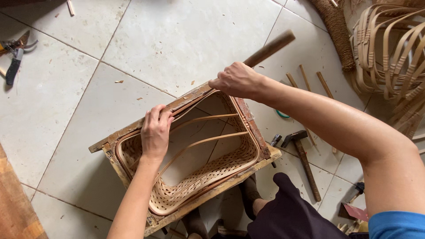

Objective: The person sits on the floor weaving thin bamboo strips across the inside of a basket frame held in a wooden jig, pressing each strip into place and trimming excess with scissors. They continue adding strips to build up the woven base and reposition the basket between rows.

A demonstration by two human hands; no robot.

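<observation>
A woven bamboo basket (208, 175) sits inside a worn rectangular wooden frame (121, 130) on the tiled floor. Thin curved bamboo strips (201, 141) span its open middle. My left hand (156, 132) presses on the frame's far rim, fingers curled over the basket's edge. My right hand (237, 81) grips a wooden stick-like handle (271, 48) that points up and to the right, held over the frame's far right corner. The handle's lower end is hidden by my hand.
A hammer (304, 155) lies on the tiles right of the frame, near several short bamboo sticks (305, 79). Pruning shears (15, 57) lie at the far left. A bundle of bent bamboo strips (389, 48) fills the top right. My dark-clothed knee (287, 212) is at the bottom.
</observation>
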